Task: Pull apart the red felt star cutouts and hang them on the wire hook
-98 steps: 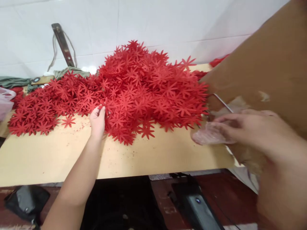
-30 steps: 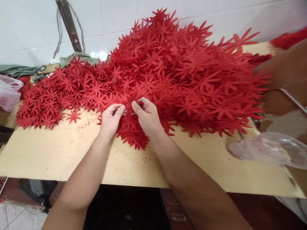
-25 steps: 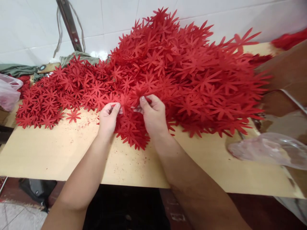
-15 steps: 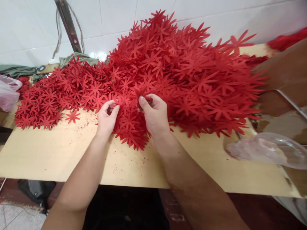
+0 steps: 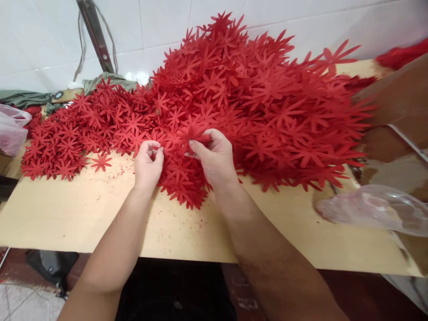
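Observation:
A big heap of red petal-shaped cutouts (image 5: 214, 84), like fabric flower pieces with several narrow petals each, covers the back of the table. My right hand (image 5: 217, 156) pinches one red flower cutout (image 5: 193, 132) between thumb and fingers, in front of the heap. To its left is my left hand (image 5: 147, 166), its thumb and fingertips drawn together in a pinch. Whether anything sits between those fingertips cannot be made out against the red behind. A single red cutout (image 5: 101, 162) lies apart on the tabletop at the left.
The pale wooden table (image 5: 83, 214) carries scattered red crumbs. On the right are a clear plastic bag (image 5: 368, 209) and a brown box (image 5: 397, 107). Green cloth (image 5: 30, 99) lies back left, near another plastic bag (image 5: 12, 129). A metal post (image 5: 95, 35) leans by the tiled wall.
My right thumb has shifted slightly left and down along the flower cutout, whose petals now show more spread out. My left hand has barely moved.

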Motion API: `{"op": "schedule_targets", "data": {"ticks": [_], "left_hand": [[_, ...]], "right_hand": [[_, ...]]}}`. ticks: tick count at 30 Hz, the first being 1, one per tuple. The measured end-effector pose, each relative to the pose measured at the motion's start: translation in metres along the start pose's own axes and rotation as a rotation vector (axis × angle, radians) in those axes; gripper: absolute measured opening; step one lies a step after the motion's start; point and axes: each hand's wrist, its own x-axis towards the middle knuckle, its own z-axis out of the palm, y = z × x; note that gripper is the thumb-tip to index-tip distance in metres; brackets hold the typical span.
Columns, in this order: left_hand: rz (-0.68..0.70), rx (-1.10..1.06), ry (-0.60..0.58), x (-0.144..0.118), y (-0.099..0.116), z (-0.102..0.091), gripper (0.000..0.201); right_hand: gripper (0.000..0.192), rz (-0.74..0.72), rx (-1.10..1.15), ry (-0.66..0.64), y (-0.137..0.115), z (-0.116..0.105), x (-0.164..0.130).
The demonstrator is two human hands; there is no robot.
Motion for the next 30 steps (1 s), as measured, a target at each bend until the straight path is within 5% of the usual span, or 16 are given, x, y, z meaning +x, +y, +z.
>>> {"op": "schedule_targets", "data": {"ticks": [7, 14, 16, 22, 26, 30], "left_hand": [[0.216, 0.322, -0.023, 0.0, -0.008, -0.007, 0.018], [0.406, 0.378, 0.172, 0.002, 0.001, -0.012, 0.036], [0.426, 0.325, 0.139, -0.001, 0.006, -0.011, 0.032], [0.156, -0.063, -0.179, -0.013, 0.014, 0.003, 0.023], [-0.04, -0.242, -0.077, -0.011, 0.014, 0.007, 0.022], [-0.109, -0.298, -0.003, -0.003, 0.013, 0.002, 0.02]], "right_hand": [[0.024, -0.039, -0.045, 0.006, 0.006, -0.003, 0.003], [0.043, -0.036, -0.078, -0.041, 0.003, -0.004, 0.002], [0.046, -0.027, -0.057, -0.035, 0.0, -0.001, 0.0], [0.051, -0.037, -0.028, -0.143, -0.008, 0.009, -0.008], [0.047, -0.057, -0.073, -0.166, -0.003, 0.004, -0.005], [0.04, -0.193, -0.236, -0.019, 0.002, -0.01, 0.003]]}}
